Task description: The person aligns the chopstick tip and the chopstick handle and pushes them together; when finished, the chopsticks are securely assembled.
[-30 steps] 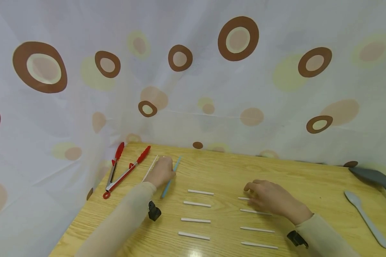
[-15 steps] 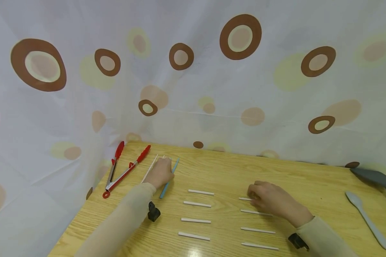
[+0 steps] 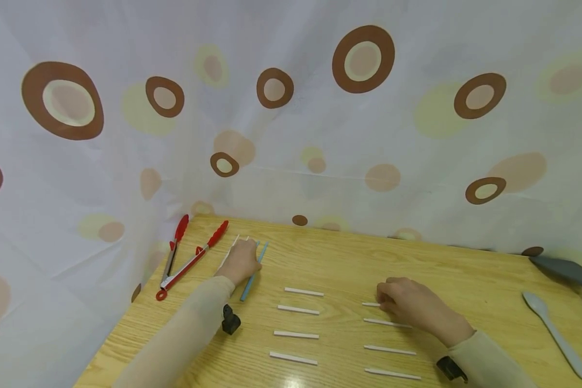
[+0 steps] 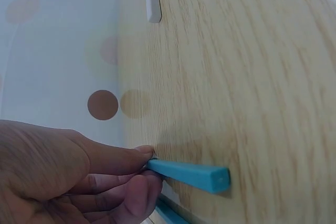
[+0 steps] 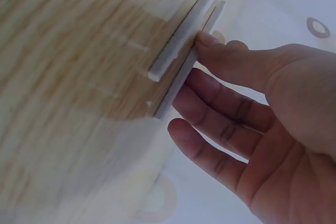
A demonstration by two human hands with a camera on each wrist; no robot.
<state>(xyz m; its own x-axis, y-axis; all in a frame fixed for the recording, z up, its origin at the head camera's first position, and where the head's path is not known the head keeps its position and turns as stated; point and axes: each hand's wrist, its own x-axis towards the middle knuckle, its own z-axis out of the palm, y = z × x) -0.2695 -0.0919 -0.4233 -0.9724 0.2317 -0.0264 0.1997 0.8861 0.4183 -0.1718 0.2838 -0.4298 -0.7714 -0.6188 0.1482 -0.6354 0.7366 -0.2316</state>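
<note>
In the head view my left hand (image 3: 241,262) is at the far left of the table, at a pair of blue chopsticks (image 3: 248,287). The left wrist view shows its thumb and fingers pinching one blue chopstick (image 4: 194,175); the other blue one (image 4: 169,213) lies partly hidden below the hand. My right hand (image 3: 409,303) is over the farthest white chopstick (image 3: 370,304) of the right column. Its thumb and fingers pinch that chopstick (image 5: 181,77) in the right wrist view, beside a parallel white chopstick (image 5: 178,40). Most of its length is hidden from the head camera.
Several white chopsticks (image 3: 298,309) lie in two columns on the wooden table (image 3: 339,258). Red-tipped tongs (image 3: 189,264) and another white chopstick (image 3: 229,251) lie at the left. A grey spoon (image 3: 555,334) and dark spatula (image 3: 565,270) lie at the right. A patterned curtain (image 3: 310,129) hangs behind.
My right hand's fingers have closed from a looser spread onto the farthest white chopstick. The left hand has shifted slightly left, and the far ends of both blue chopsticks now show.
</note>
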